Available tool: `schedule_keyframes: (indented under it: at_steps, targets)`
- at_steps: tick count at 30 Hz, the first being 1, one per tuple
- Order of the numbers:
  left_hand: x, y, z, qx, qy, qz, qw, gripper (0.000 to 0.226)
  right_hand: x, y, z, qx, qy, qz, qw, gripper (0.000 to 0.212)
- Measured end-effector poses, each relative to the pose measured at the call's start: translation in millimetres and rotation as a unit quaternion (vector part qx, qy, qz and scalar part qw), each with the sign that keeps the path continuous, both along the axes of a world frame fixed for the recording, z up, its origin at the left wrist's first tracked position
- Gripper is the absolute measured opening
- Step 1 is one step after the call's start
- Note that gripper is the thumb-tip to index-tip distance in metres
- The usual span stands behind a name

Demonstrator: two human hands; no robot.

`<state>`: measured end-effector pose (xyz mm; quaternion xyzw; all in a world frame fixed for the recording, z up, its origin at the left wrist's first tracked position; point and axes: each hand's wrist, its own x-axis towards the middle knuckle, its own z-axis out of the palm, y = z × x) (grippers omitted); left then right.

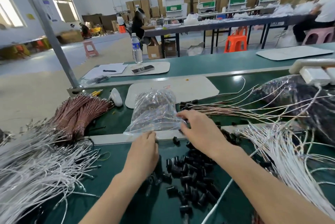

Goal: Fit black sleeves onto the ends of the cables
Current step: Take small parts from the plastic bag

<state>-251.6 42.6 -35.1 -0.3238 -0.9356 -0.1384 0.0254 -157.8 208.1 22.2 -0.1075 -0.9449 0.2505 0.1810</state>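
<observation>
Although small black plastic sleeves (pixel 188 171) lie heaped on the green table mat (pixel 116 202) between the forearms, both hands are at the clear crinkled plastic bag (pixel 154 113) of dark parts just beyond them. The left hand (pixel 143 151) pinches the bag's near edge, fingers pressed together; the right hand (pixel 199 133) grips its right corner between bent fingers and thumb, though blur hides the detail. Sprawling at far left and right are thin white cables (pixel 36 160); tied copper-brown cable bundles (pixel 78 114) lie behind the left pile, and loose brown cables (pixel 226 109) fan rightward past the bag.
</observation>
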Motion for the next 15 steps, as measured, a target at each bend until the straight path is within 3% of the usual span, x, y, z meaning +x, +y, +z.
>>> schedule_keyframes:
  at_steps: [4, 6, 8, 10, 15]
  targets:
    - [-15.7, 5.1, 6.7, -0.005, 0.093, -0.02, 0.995, 0.05, -19.4, -31.6, -11.1, 0.036, -0.021, 0.09, 0.995, 0.031]
    - [-31.8, 13.7, 10.0, 0.011, 0.038, -0.055, 0.998, 0.059, -31.7, -38.7, -17.2, 0.055, -0.063, 0.094, 0.992, 0.032]
    - [-43.3, 20.8, 14.4, 0.001, -0.043, -0.075, 0.996, 0.05, -44.4, -42.2, -22.7, 0.068, -0.105, 0.067, 0.99, 0.032]
    - [-53.5, 28.9, 13.9, -0.022, -0.071, -0.087, 0.993, 0.037, -56.0, -44.4, -26.0, 0.083, -0.139, 0.042, 0.986, 0.032]
    - [-76.3, 51.0, 13.9, -0.155, 0.014, -0.111, 0.982, 0.045, -78.4, -49.5, -25.2, 0.095, -0.182, 0.008, 0.979, 0.049]
